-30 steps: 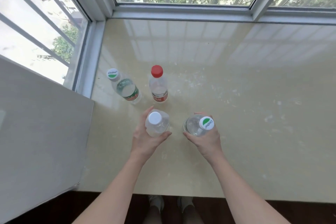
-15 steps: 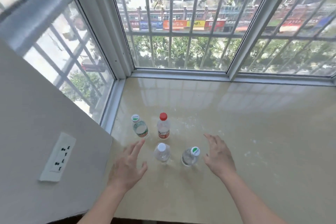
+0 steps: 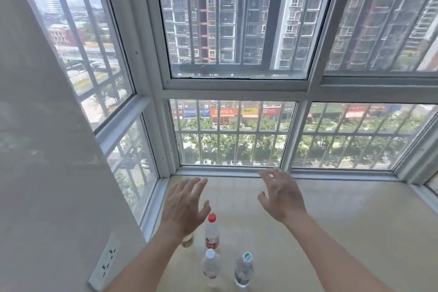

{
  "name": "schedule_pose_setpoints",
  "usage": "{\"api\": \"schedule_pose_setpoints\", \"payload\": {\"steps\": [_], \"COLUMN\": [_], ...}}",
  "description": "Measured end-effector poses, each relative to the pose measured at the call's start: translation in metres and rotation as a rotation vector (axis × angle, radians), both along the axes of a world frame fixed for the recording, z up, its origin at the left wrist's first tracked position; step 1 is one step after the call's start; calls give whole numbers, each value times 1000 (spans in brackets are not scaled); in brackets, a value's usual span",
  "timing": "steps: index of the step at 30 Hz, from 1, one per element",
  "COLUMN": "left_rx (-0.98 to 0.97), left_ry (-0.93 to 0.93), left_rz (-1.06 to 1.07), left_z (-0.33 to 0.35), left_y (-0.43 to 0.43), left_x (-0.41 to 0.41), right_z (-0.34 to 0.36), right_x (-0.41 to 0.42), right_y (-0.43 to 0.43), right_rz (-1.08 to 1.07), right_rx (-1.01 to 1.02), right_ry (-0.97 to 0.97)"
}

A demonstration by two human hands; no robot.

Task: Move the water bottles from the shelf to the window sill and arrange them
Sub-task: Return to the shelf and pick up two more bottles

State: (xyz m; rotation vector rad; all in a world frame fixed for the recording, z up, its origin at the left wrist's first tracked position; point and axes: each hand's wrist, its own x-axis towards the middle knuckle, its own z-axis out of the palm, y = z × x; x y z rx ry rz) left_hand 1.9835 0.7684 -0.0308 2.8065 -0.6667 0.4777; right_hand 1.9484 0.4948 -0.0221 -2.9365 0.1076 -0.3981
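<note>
Four bottles stand upright on the sill (image 3: 355, 232), in two loose rows near its left end. The red-cap bottle (image 3: 211, 230) is at the back, and just left of it a fourth bottle (image 3: 187, 241) shows only its base, the rest hidden behind the left hand (image 3: 183, 208). The white-cap bottle (image 3: 210, 268) and the green-cap bottle (image 3: 244, 270) stand in front, close together but apart. Both hands are raised over the group with the grip of each spread wide and holding nothing; the right hand (image 3: 282, 197) hangs well clear of any bottle. The likeliest slip, as I judge it, comes from the left hand and forearm, which pass right above the back row: a drop or sideways sweep could clip the red cap and tip that bottle into the front pair, since tall narrow bottles on a glossy sill will topple or slide easily. A bottle knocked left could roll toward the window frame (image 3: 154, 201); one knocked toward the person could go off the near edge, which lies out of view. As for contents, all are clear plastic and capped; they look light and mostly see-through, and I cannot tell how full any of them is. No shelf is in view, so whether more bottles remain to fetch cannot be told.
</note>
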Motion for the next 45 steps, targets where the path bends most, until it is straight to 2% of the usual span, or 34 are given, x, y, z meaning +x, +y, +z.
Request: {"api": "schedule_pose_setpoints", "payload": {"steps": [9, 18, 28, 33, 39, 45], "left_rx": [-27, -48, -66, -49, -21, -18], "left_ry": [-55, -28, 31, 43, 30, 11], "left_rz": [-134, -507, -1006, -1189, -1359, -1442], "left_z": [43, 40, 18, 13, 13, 7], "left_y": [-61, -163, -292, -336, -384, -444], "left_x": [-6, -24, -133, -194, -255, -303], "right_z": [36, 30, 17, 11, 5, -9], "right_x": [-32, -125, -314, -393, -458, -503], "right_y": [-10, -63, -101, -99, -113, -154], "right_rz": [-64, -430, -932, -1127, -1295, -1369], "right_rx": [-34, -48, -80, -98, -109, -79], "right_ry": [-119, -111, -13, -47, -85, -101]}}
